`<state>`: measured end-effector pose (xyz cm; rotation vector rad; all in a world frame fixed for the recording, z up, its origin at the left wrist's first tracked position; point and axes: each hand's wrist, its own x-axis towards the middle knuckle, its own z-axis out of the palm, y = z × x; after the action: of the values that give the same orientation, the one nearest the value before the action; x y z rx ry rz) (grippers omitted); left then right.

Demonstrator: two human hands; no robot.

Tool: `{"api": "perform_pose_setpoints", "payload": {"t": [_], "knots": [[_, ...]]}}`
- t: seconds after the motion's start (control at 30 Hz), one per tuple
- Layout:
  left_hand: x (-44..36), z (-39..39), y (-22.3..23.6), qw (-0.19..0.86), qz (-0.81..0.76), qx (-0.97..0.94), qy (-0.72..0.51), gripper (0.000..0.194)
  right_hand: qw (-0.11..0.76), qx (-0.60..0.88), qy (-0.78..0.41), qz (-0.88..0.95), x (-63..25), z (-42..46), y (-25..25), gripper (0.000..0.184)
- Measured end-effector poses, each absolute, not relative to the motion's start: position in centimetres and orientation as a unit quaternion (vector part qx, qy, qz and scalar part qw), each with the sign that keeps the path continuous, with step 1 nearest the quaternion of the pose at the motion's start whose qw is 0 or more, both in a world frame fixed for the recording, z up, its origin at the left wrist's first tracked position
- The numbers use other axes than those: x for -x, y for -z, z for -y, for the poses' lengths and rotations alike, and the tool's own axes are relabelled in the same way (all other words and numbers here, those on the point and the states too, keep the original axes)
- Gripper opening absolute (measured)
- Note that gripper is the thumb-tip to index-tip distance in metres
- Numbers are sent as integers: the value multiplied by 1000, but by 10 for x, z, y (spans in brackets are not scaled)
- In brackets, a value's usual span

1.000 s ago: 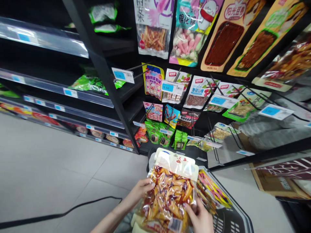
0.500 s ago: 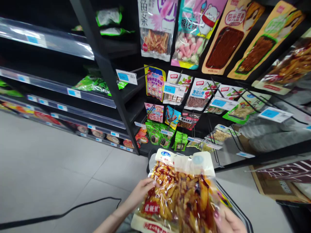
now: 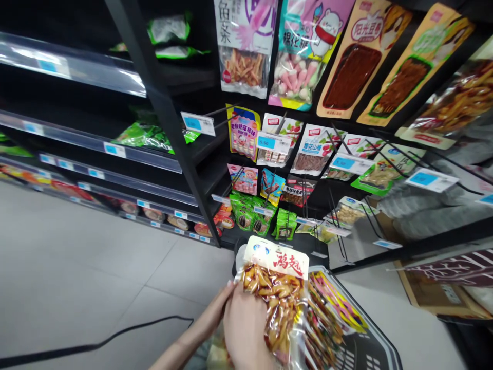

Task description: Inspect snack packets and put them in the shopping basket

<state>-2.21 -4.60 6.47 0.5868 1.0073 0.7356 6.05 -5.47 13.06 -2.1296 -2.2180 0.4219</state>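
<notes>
A clear snack bag (image 3: pixel 283 303) with a cream header and glossy brown strips inside is held upright at the bottom middle. My right hand (image 3: pixel 246 326) lies across its left side, fingers bent and closed on it. My left hand (image 3: pixel 222 304) grips at the bag's left edge, its fingertips partly covered by my right hand. A cream corner (image 3: pixel 216 355) shows below my hands, seemingly of another bag behind. Beside the held bag is a dark basket (image 3: pixel 379 334) with several snack packets (image 3: pixel 325 329) in it.
A black rack ahead carries hanging snack bags (image 3: pixel 295 61) on hooks with price tags (image 3: pixel 274 142). Long shelves (image 3: pixel 88 139) run along the left above the grey tiled floor (image 3: pixel 77 257). A black cable (image 3: pixel 96 341) crosses the floor; a cardboard box (image 3: pixel 431 298) stands at right.
My right hand has moved left from the right side of the bags to the left edge, beside my left hand. The bags now overlap more, uncovering the basket and its packets.
</notes>
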Motion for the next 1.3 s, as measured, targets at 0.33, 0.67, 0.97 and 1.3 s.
{"api": "perform_pose_setpoints", "payload": {"t": [0.33,0.67,0.97,1.3], "knots": [[21,41,-60,768,-482,-264,-329,35,246,655,-311,643,-140,72,-144,17],[21,40,-59,772,-469,-278,-328,33,280,765,-330,477,-215,107,-85,31],[21,41,-60,772,-457,-292,-332,26,349,709,-427,440,-212,111,-61,36],[22,41,-52,749,-443,-373,-322,35,464,613,-532,356,-222,111,-29,30]]}}
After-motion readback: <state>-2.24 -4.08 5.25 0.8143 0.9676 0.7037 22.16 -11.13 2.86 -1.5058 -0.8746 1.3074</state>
